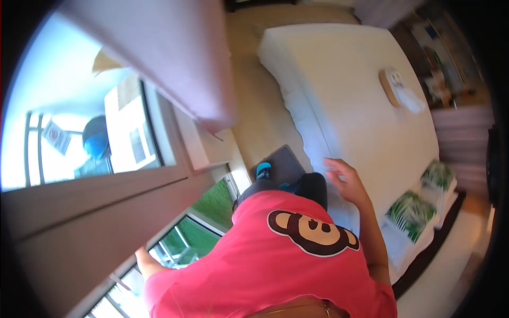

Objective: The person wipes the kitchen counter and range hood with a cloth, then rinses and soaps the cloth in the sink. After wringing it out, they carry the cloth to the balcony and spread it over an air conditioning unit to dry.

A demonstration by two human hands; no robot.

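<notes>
My right hand [342, 180] is held over the near side of the bed [350, 106], slightly blurred, with its fingers apart and nothing in them. On the left, my left arm reaches to the edge of a brown frame [95, 212]. Only a bit of my left hand [141, 254] shows there, and its fingers are hidden. A pink shirt [254, 233] with a monkey face print covers my torso. Below me, my feet in dark shoes with blue are at a grey mat [289, 164].
On the bed lie a tray with white items [392, 87] and leaf-print pillows [413, 214]. A pinkish curtain [207, 63] hangs at the upper left beside a window [69, 106]. Green turf [214, 204] shows through the glass. Shelving stands beyond the bed.
</notes>
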